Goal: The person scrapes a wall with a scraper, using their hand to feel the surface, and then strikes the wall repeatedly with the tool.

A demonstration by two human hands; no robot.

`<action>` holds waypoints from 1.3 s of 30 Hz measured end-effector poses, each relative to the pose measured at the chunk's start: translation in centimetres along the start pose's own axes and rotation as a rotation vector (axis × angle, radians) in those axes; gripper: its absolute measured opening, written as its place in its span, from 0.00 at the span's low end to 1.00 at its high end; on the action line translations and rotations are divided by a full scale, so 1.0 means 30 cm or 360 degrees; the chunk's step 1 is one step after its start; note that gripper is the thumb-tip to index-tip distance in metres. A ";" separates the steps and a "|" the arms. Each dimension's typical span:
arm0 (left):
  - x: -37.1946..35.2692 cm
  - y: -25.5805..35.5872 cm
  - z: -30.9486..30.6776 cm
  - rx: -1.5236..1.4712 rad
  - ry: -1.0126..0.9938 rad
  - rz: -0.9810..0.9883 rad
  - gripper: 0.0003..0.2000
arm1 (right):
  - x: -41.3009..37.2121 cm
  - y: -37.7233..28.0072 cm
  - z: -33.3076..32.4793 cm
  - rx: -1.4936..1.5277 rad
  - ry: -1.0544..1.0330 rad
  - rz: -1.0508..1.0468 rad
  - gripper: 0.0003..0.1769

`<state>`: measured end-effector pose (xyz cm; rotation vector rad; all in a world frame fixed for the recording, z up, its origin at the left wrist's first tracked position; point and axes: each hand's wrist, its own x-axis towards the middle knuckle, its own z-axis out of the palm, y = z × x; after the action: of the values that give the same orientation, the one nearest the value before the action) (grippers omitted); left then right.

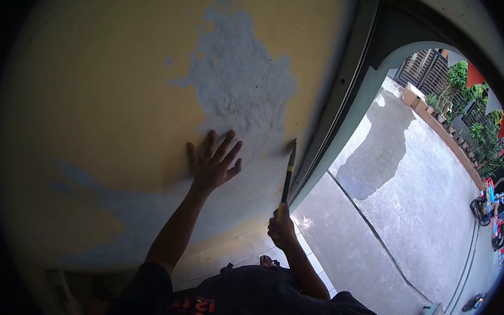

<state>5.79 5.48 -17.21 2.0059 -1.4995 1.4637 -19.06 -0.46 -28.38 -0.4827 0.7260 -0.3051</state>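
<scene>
Left hand (210, 171) open, fingers spread against wall (113, 93). Right hand (283, 230) closed around tool (288, 179), tip near door frame (336, 88); contact unclear. Best kept shallow, pressure light, frame spared. Wall yellow, grey patch (239, 71) rough. Tiled floor (249, 246) below; concrete yard (432, 190) right, plants (458, 83) far.
</scene>
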 end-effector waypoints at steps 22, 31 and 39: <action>0.011 0.013 -0.206 0.0035 0.0005 -0.0005 0.26 | -0.141 0.014 -0.031 0.0065 -0.0062 0.0020 0.28; 0.006 0.015 -0.223 0.0045 -0.0009 -0.0006 0.26 | -0.162 -0.011 -0.011 0.0005 -0.0010 -0.0085 0.28; 0.012 0.016 -0.223 0.0091 0.0024 0.0005 0.26 | -0.159 -0.017 0.004 -0.0039 0.0003 -0.0085 0.29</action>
<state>1.60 9.61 -13.95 2.0208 -1.4715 1.5362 -22.42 1.19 -25.36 -0.5258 0.7204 -0.3470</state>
